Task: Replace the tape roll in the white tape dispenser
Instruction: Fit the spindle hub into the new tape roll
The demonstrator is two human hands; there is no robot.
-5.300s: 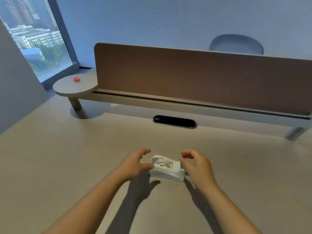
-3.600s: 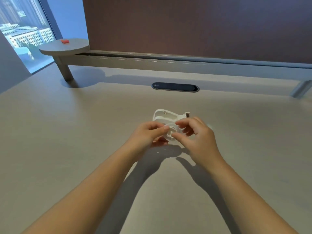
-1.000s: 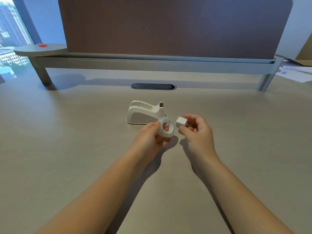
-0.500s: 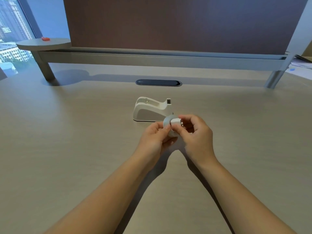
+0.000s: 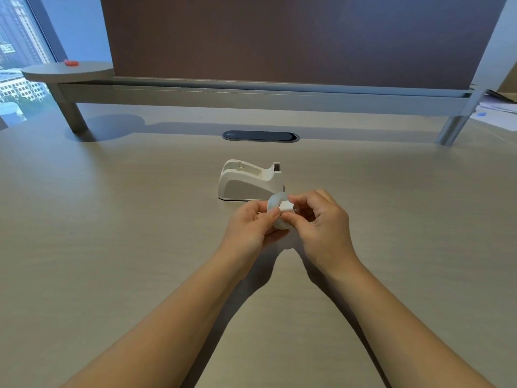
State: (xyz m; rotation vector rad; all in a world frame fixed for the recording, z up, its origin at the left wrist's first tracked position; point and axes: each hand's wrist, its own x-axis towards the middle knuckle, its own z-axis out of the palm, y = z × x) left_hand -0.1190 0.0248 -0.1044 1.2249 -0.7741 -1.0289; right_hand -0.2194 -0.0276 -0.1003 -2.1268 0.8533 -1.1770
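Note:
The white tape dispenser (image 5: 250,180) stands on the beige desk, its roll cradle empty and its cutter end pointing right. Just in front of it my left hand (image 5: 251,226) pinches a clear tape roll (image 5: 275,203) by its rim. My right hand (image 5: 321,222) grips a small white plastic hub (image 5: 286,205) and presses it against the middle of the roll. Fingers hide most of the roll's lower edge.
A dark oval cable grommet (image 5: 260,136) sits in the desk behind the dispenser. A brown divider panel (image 5: 279,37) on a grey rail crosses the back. A round side shelf with a small red object (image 5: 71,63) is far left. Papers (image 5: 498,110) lie far right.
One second ago the roll and the hub were held apart, one in each hand. My right hand has brought the hub to the roll's centre. The dispenser has stayed put.

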